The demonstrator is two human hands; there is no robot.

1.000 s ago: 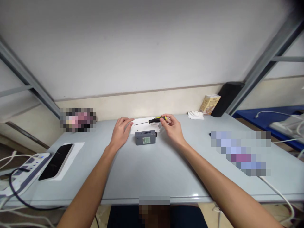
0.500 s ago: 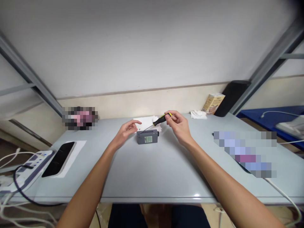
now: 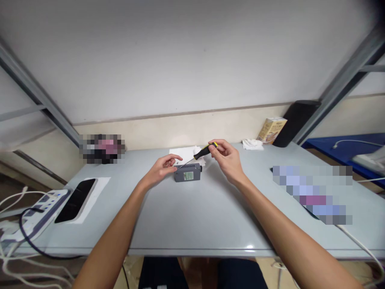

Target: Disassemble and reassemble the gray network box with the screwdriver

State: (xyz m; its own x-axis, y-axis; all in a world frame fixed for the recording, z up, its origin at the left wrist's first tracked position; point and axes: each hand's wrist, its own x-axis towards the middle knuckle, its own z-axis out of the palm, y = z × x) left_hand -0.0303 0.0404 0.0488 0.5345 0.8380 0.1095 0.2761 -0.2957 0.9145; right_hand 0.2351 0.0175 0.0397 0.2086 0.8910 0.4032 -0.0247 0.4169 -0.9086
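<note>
A yellow-and-black screwdriver is held in the fingers of my right hand, slanting down to the left. Its thin shaft reaches the vented top of a small grey metal box near the left end; whether the tip touches cannot be made out. The box stands on the desk with a pale green label facing me. At its left end is my left hand, fingers apart, the thumb at the box's corner. Behind the box lies white paper with tiny dark bits on it.
On the grey desk, a phone and a power strip with cables lie left. A crumpled tissue, a yellow carton and a black cylinder stand back right. Blurred items lie at both sides.
My right hand has tilted the screwdriver and brought its tip down from above the paper to the box's top left. My left hand has moved right, up against the box's left end.
</note>
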